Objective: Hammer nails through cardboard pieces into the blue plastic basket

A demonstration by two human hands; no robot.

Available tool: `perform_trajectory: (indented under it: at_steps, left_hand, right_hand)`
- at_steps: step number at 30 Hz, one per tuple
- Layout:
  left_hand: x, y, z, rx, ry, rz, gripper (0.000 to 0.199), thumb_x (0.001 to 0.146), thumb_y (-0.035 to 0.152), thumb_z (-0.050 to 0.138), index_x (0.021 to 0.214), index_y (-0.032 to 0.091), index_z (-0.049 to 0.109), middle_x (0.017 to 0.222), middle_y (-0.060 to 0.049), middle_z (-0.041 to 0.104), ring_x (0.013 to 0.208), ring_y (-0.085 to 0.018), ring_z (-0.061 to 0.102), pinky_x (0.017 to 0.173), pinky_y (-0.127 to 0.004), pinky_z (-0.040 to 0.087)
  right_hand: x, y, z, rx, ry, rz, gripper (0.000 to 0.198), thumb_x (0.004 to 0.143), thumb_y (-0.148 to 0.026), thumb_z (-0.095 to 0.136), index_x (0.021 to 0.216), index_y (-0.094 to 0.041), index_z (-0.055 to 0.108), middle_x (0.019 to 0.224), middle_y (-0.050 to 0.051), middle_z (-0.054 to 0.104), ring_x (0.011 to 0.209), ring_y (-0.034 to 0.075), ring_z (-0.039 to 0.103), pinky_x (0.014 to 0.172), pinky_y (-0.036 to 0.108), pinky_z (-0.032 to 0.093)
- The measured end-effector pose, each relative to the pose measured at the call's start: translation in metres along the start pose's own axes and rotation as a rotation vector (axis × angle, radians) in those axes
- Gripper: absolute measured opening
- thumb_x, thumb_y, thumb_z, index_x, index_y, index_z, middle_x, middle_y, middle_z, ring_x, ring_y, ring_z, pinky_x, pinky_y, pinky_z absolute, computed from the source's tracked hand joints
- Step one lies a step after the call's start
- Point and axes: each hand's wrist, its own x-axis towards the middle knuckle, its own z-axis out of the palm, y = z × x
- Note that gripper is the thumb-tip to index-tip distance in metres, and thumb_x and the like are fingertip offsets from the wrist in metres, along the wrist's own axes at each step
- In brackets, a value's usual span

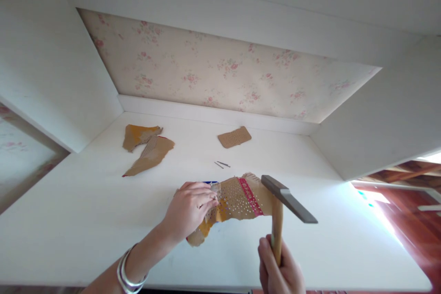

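My right hand (279, 267) is wrapped round the wooden handle of a hammer (285, 195). Its grey metal head is raised, in front of the right end of a torn cardboard piece (237, 198). Many small holes dot that cardboard, which has a red printed strip and a yellow patch. On its left part rests my left hand (193, 204), thumb and fingers pinched together. Whatever is between those fingertips is too small to make out. A bit of something blue (211, 182) shows behind the fingers, mostly covered by the cardboard. Two thin nails (222, 164) lie just beyond.
Torn cardboard scraps (149, 154) lie at the back left of the white tabletop (103, 220). Nearer the back wall sits a small perforated cardboard rectangle (234, 137). White panels (375, 110) enclose both sides, with floral wallpaper (220, 69) behind.
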Motion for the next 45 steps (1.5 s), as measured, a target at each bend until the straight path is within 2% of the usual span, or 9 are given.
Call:
perform_trajectory:
  at_steps: [3, 7, 12, 19, 25, 29, 33, 39, 45]
  left_hand:
    - [0.001, 0.001, -0.002, -0.020, -0.004, -0.009, 0.009, 0.089, 0.025, 0.066, 0.090, 0.025, 0.075, 0.094, 0.001, 0.078, 0.093, -0.018, 0.070, 0.087, -0.035, 0.054]
    - [0.004, 0.003, -0.007, -0.064, -0.022, -0.038, 0.011, 0.090, 0.023, 0.064, 0.087, 0.025, 0.075, 0.093, 0.001, 0.077, 0.093, -0.017, 0.070, 0.088, -0.035, 0.054]
    - [0.007, 0.004, -0.012, -0.117, -0.016, -0.120, 0.014, 0.091, 0.024, 0.064, 0.083, 0.023, 0.076, 0.092, -0.001, 0.077, 0.092, -0.018, 0.070, 0.086, -0.033, 0.057]
    - [0.007, 0.014, -0.027, -0.164, -0.002, -0.180, 0.016, 0.091, 0.023, 0.063, 0.081, 0.023, 0.075, 0.093, -0.001, 0.076, 0.094, -0.017, 0.069, 0.084, -0.029, 0.058]
    - [0.017, 0.036, -0.038, -0.212, 0.043, -0.188, 0.013, 0.091, 0.025, 0.064, 0.083, 0.023, 0.075, 0.092, -0.001, 0.076, 0.092, -0.017, 0.069, 0.083, -0.027, 0.058]
    - [0.028, 0.044, -0.032, -0.252, 0.040, -0.174, 0.013, 0.090, 0.024, 0.065, 0.081, 0.023, 0.075, 0.092, 0.000, 0.076, 0.091, -0.015, 0.069, 0.083, -0.026, 0.058]
    - [0.037, 0.041, -0.016, -0.302, -0.010, -0.182, 0.013, 0.089, 0.025, 0.066, 0.080, 0.023, 0.076, 0.092, 0.000, 0.077, 0.090, -0.015, 0.070, 0.083, -0.026, 0.057]
    - [0.041, 0.024, 0.010, -0.333, -0.116, -0.261, 0.013, 0.088, 0.025, 0.067, 0.082, 0.024, 0.078, 0.093, 0.001, 0.077, 0.090, -0.015, 0.070, 0.085, -0.026, 0.056]
    - [0.034, 0.015, 0.018, -0.305, -0.125, -0.234, 0.013, 0.090, 0.026, 0.065, 0.084, 0.024, 0.077, 0.094, 0.000, 0.076, 0.094, -0.015, 0.068, 0.088, -0.027, 0.055]
  right_hand:
    - [0.012, -0.005, 0.000, 0.044, 0.056, 0.060, 0.050, 0.073, -0.070, 0.066, 0.073, -0.023, 0.048, 0.040, -0.011, 0.039, 0.031, 0.007, 0.033, 0.030, 0.017, 0.025]
    - [0.027, -0.018, 0.007, 0.086, 0.022, 0.074, 0.048, 0.076, -0.066, 0.067, 0.084, -0.022, 0.049, 0.035, -0.013, 0.038, 0.027, 0.006, 0.032, 0.028, 0.015, 0.023]
    - [0.040, -0.022, 0.022, 0.188, -0.047, 0.073, 0.046, 0.078, -0.057, 0.072, 0.078, -0.025, 0.038, 0.033, -0.015, 0.038, 0.024, 0.007, 0.032, 0.025, 0.014, 0.022]
    - [0.034, -0.030, 0.029, 0.464, -0.073, 0.068, 0.042, 0.080, -0.049, 0.074, 0.080, -0.026, 0.038, 0.036, -0.018, 0.035, 0.024, 0.004, 0.024, 0.023, 0.011, 0.022]
    - [0.027, -0.048, 0.016, 0.629, -0.074, 0.050, 0.040, 0.080, -0.039, 0.076, 0.082, -0.026, 0.039, 0.039, -0.018, 0.035, 0.024, 0.002, 0.023, 0.022, 0.011, 0.024]
    - [0.028, -0.051, 0.002, 0.643, -0.048, 0.046, 0.039, 0.080, -0.036, 0.077, 0.082, -0.026, 0.039, 0.040, -0.018, 0.034, 0.025, 0.002, 0.021, 0.022, 0.010, 0.025]
    - [0.038, -0.045, -0.005, 0.648, -0.020, 0.060, 0.040, 0.078, -0.036, 0.078, 0.081, -0.026, 0.039, 0.040, -0.018, 0.033, 0.027, 0.002, 0.019, 0.022, 0.009, 0.025]
    - [0.058, -0.023, -0.002, 0.652, -0.003, 0.096, 0.042, 0.076, -0.038, 0.079, 0.080, -0.026, 0.039, 0.040, -0.018, 0.033, 0.028, 0.002, 0.019, 0.022, 0.010, 0.025]
    - [0.067, -0.008, 0.001, 0.623, -0.016, 0.126, 0.043, 0.077, -0.043, 0.078, 0.079, -0.026, 0.038, 0.039, -0.017, 0.033, 0.028, 0.002, 0.020, 0.023, 0.010, 0.024]
